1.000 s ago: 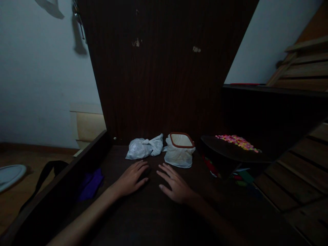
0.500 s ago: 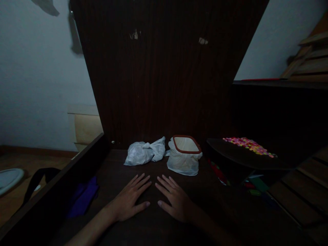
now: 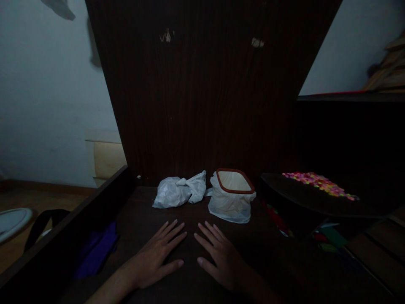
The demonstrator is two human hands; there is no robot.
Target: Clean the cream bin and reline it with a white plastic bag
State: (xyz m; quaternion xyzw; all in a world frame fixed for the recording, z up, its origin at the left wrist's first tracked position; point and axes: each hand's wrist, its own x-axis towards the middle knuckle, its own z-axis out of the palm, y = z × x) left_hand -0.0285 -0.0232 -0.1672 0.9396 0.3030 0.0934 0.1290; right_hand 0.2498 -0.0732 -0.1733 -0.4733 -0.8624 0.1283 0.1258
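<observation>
Left hand (image 3: pixel 155 261) and right hand (image 3: pixel 221 257) lie flat, fingers spread, side by side on the dark wooden desk (image 3: pixel 190 291), holding nothing; beyond them sit a crumpled white plastic bag (image 3: pixel 179 192) and a red-rimmed container wrapped in white plastic (image 3: pixel 232 196).

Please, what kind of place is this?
Most likely a dim room in a home. A tall wooden panel stands behind a dark wooden surface, where the left hand and right hand lie flat; a plastic bag, a red-rimmed container and a heap of colourful beads sit nearby.
</observation>
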